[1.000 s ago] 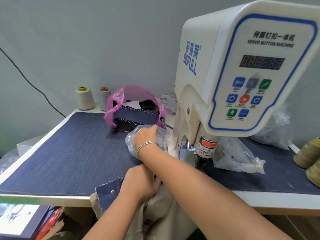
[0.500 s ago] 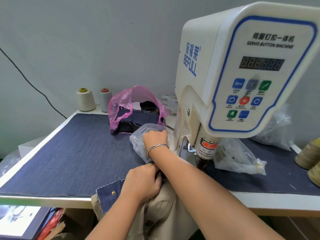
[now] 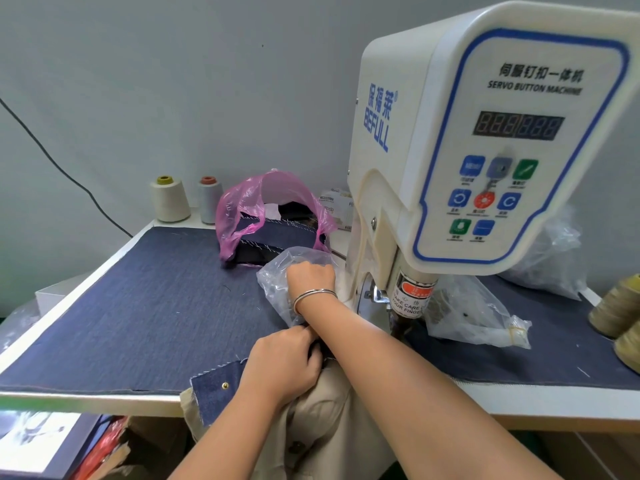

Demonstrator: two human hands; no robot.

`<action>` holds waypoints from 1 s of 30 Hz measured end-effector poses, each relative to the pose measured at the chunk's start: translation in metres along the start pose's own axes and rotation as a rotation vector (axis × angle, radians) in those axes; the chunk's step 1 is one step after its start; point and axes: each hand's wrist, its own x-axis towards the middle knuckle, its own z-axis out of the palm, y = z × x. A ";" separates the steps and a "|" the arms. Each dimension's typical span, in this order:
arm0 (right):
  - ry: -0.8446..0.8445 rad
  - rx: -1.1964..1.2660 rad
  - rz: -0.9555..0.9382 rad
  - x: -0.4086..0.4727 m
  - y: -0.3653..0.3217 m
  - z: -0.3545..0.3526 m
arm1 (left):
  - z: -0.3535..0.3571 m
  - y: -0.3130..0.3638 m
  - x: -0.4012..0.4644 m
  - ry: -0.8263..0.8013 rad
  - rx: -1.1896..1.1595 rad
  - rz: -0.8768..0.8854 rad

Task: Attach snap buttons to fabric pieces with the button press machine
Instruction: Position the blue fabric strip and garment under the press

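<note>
The denim fabric piece [image 3: 216, 393] hangs over the table's [image 3: 86, 403] near edge, long axis running down off it, brass snap facing up. The left hand [image 3: 280, 367] pinches its right end, fingers curled. The right hand [image 3: 310, 277] reaches into a clear plastic bag [image 3: 273, 289] beside the button press machine [image 3: 450, 168]; its fingers are hidden, so I cannot tell their state

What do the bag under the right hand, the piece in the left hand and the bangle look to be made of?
Clear bag: thin plastic film, glossy, crinkled and see-through. Fabric piece: dark blue denim-like cloth, matte, with frayed white edge threads and a small brass-coloured snap. Bangle on the right wrist: probably metal, silvery and shiny.
</note>
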 end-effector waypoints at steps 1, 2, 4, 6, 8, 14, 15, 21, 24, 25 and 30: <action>-0.014 0.002 0.006 0.000 -0.001 0.000 | 0.000 0.000 0.000 0.001 -0.004 0.002; -0.028 0.004 0.010 0.001 -0.002 0.000 | -0.001 0.000 0.000 0.001 -0.005 0.002; -0.042 0.002 0.009 0.001 -0.003 -0.001 | -0.001 0.000 -0.001 0.004 -0.007 0.002; -0.021 0.007 -0.003 0.001 -0.004 0.000 | -0.001 0.000 -0.001 0.003 -0.008 0.002; 0.018 0.000 -0.027 0.000 -0.004 0.000 | 0.000 0.000 0.000 0.004 -0.004 0.000; 0.023 -0.025 -0.062 -0.003 -0.003 -0.001 | 0.000 0.000 0.000 0.008 0.002 -0.002; 0.008 -0.028 -0.059 -0.002 -0.003 -0.003 | 0.000 0.000 0.000 0.009 0.005 -0.001; -0.120 -0.028 -0.024 0.001 -0.002 -0.015 | -0.001 0.000 0.001 -0.015 0.026 -0.004; -0.134 -0.036 -0.020 0.000 -0.004 -0.014 | -0.002 0.001 0.000 -0.017 0.003 -0.009; -0.128 -0.041 -0.021 0.000 -0.005 -0.014 | -0.003 0.001 0.000 -0.019 0.000 -0.008; -0.115 -0.052 -0.023 -0.003 -0.003 -0.013 | -0.003 0.002 0.000 -0.020 0.006 -0.008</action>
